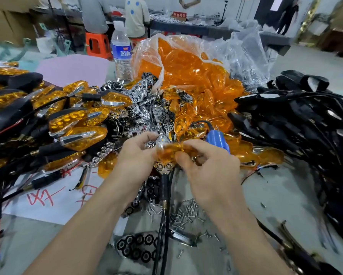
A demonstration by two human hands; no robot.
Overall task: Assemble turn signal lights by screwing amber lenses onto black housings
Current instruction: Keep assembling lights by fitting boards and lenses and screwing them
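Past the scattered small silver screws [184, 213], the left hand [135, 155] and right hand [208, 171] pinch a translucent amber plastic lens [166, 150] between them with curled fingers, black plastic housings [305, 126] heaped to its right, a clear plastic bag [186, 64] of amber lenses behind

amber lenses [186, 62]: glossy translucent plastic | screws [183, 214]: shiny metal | black housings [297, 124]: matt plastic

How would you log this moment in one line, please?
step: handling lens | left hand: grips amber lens | right hand: pinches amber lens | screws: loose below hands
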